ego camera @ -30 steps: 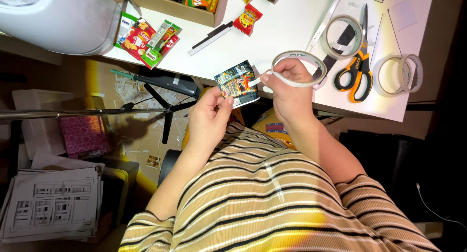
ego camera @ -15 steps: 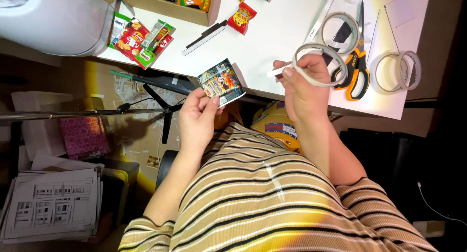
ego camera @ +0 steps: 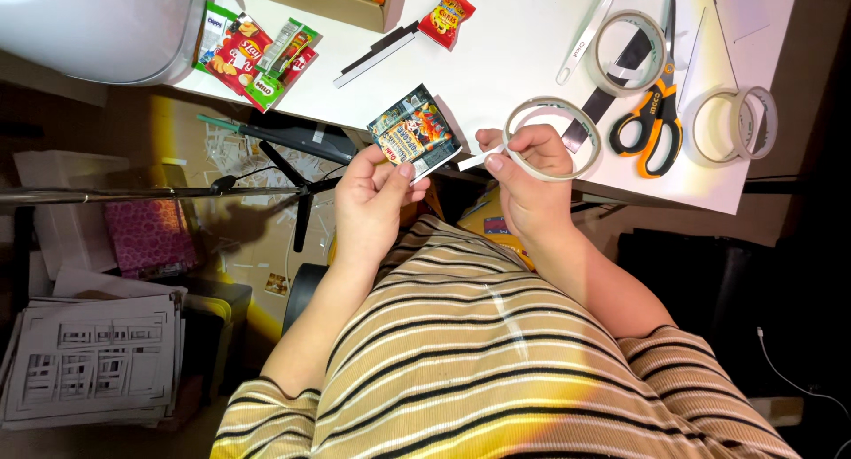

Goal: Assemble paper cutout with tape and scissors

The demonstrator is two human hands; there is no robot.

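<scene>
My left hand (ego camera: 377,193) pinches a small dark printed snack packet (ego camera: 413,129) by its lower corner, just off the white table's (ego camera: 514,60) near edge. My right hand (ego camera: 525,171) grips a roll of white double-sided tape (ego camera: 554,140) and pulls a short strip of tape (ego camera: 483,157) toward the packet. The strip's free end lies close to the packet's edge; whether they touch is unclear. Both forearms come out of a striped shirt at the frame's bottom.
On the table lie orange-handled scissors (ego camera: 654,113), another tape roll (ego camera: 625,51), a pair of rolls (ego camera: 736,122), a black-and-white strip (ego camera: 377,55), a red snack packet (ego camera: 448,15), several snack packets (ego camera: 257,55) and a cardboard box (ego camera: 328,2). Printed sheets (ego camera: 89,361) lie below left.
My right hand has come back from over the table toward the packet with the tape roll, and a strip is drawn out. The left hand keeps the packet, shifted slightly.
</scene>
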